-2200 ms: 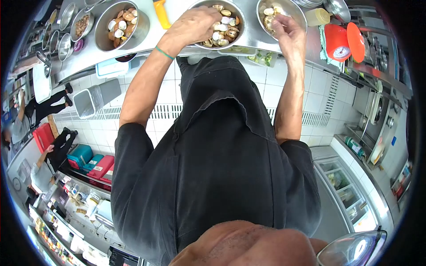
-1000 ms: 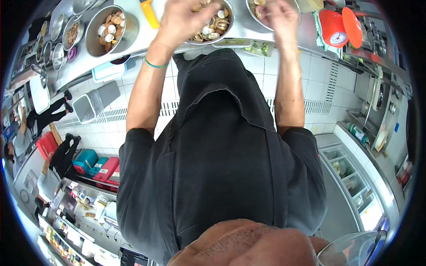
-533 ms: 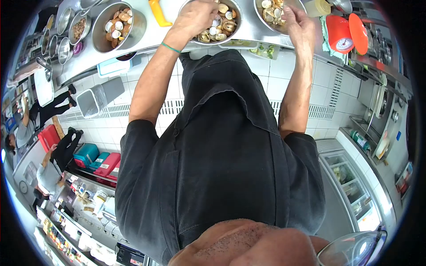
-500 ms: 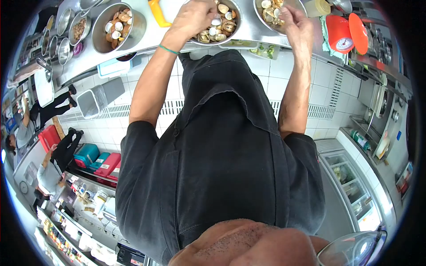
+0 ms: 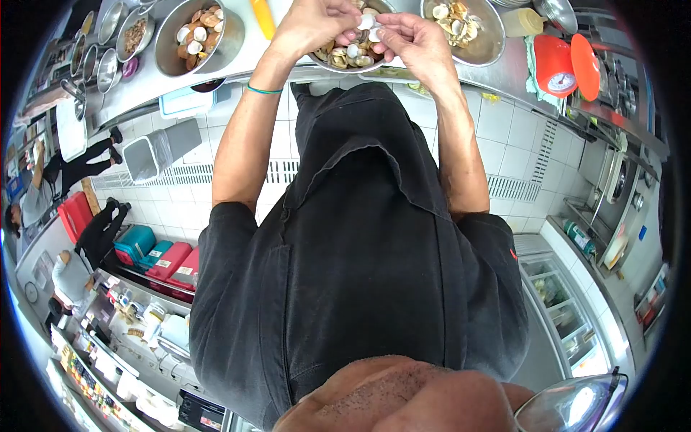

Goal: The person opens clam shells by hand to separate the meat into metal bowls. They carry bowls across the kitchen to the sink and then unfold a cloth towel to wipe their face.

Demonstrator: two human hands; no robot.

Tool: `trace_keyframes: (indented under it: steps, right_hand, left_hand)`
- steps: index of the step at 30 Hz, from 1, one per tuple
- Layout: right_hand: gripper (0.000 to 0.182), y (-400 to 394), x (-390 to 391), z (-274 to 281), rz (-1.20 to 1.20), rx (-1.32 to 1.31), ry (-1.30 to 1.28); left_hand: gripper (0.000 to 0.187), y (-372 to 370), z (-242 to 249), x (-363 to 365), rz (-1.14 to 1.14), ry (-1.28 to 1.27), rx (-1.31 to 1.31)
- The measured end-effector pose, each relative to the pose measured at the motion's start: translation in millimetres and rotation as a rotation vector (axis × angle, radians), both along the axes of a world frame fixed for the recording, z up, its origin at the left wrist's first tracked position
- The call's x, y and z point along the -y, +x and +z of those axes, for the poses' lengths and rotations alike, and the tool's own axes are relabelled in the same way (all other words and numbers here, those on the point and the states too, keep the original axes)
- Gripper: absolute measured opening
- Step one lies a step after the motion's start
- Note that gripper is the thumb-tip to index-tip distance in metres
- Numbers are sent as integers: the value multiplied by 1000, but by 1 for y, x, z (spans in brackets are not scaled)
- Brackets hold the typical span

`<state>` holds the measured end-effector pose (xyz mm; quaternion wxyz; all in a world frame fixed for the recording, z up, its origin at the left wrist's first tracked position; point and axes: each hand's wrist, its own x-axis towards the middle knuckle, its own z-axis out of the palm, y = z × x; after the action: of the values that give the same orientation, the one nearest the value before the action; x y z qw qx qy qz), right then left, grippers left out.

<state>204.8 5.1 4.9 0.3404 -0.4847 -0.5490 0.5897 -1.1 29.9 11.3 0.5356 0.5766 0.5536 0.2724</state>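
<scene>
Both hands are meeting over the middle bowl (image 5: pixel 338 63) on the tabletop (image 5: pixel 497 68): the left hand (image 5: pixel 313 25) and right hand (image 5: pixel 414 39) fingers are pinching closed around one pale clam shell (image 5: pixel 372 29) above that bowl.

Bright even light, heavy fisheye edge distortion.

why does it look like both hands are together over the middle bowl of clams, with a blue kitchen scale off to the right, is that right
Nearly. In the head view the left hand and right hand do meet over the middle bowl of clams, holding a pale clam between them. But the kitchen scale to the right is red-orange, not blue.
</scene>
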Motion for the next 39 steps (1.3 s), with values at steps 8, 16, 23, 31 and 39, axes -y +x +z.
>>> trace_keyframes:
  steps: [8,16,23,31,39]
  right_hand:
    - [26,-1,-9,9,244,774,815]
    - [18,-24,-34,31,617,1139,867]
    - [11,-32,-33,23,579,1241,878]
    - [21,-22,-19,29,218,906,634]
    - [20,21,9,12,-316,-418,-94]
  left_hand:
    - [14,-51,28,86,163,277,-221]
    - [17,-213,-67,244,762,-389,-332]
    - [47,-555,-13,361,1452,-225,-657]
    - [36,-413,-24,246,999,172,-922]
    - [23,-125,0,100,355,681,-146]
